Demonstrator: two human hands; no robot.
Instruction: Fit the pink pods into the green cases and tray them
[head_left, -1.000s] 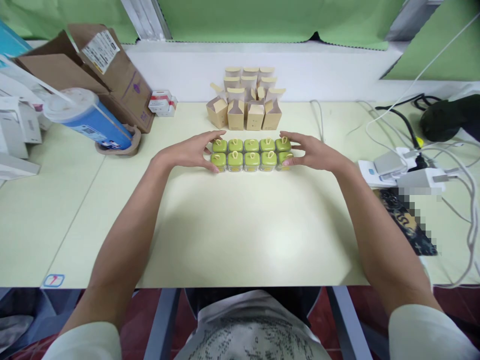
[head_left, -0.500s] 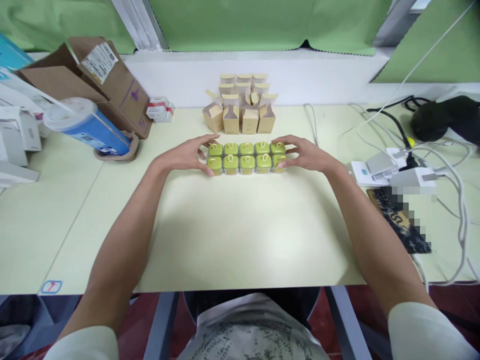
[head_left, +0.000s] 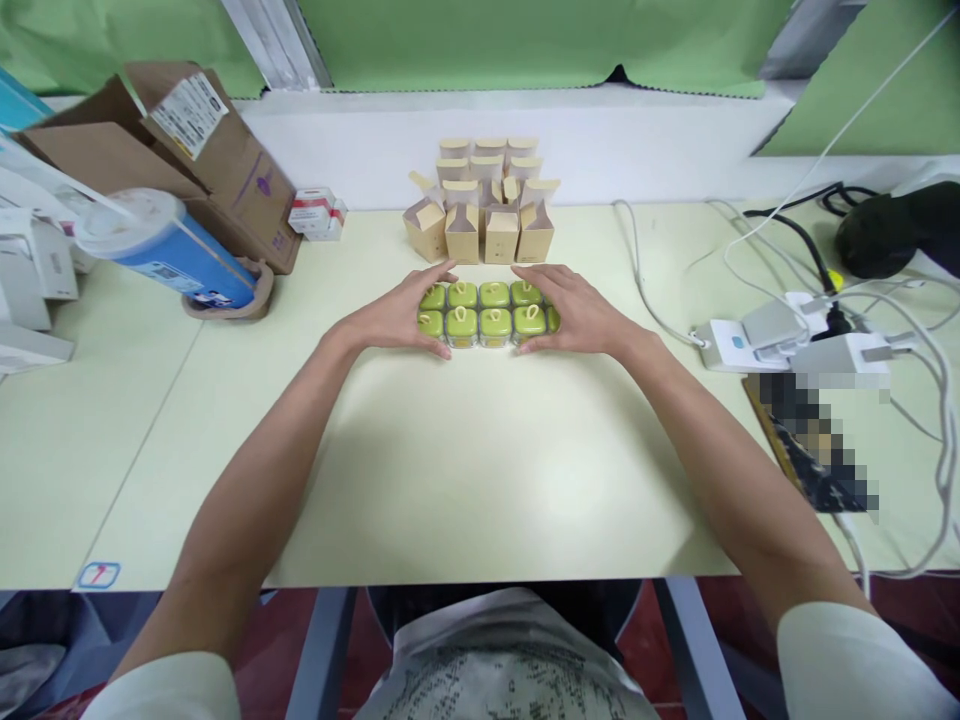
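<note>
Two rows of small clear jars with green lids (head_left: 495, 322) stand upright, side by side, on the table. Each lid carries a pale yellow loop. My left hand (head_left: 397, 315) wraps the left end of the block, thumb at the front and fingers behind. At the opposite end, my right hand (head_left: 581, 312) cups the jars the same way, partly covering the end ones. Behind the jars stand several small cardboard boxes (head_left: 463, 235) with their flaps up.
To the left are a blue cup (head_left: 202, 265) in a carton holder, a large open cardboard box (head_left: 244, 190) and a small red-and-white box (head_left: 315, 213). A white power strip (head_left: 724, 345) with tangled cables and a dark patterned pouch (head_left: 817, 460) lie at the right.
Both hands have moved inward along the rows and now cover more of the end jars. The jars stay in two rows. The view has shifted slightly.
</note>
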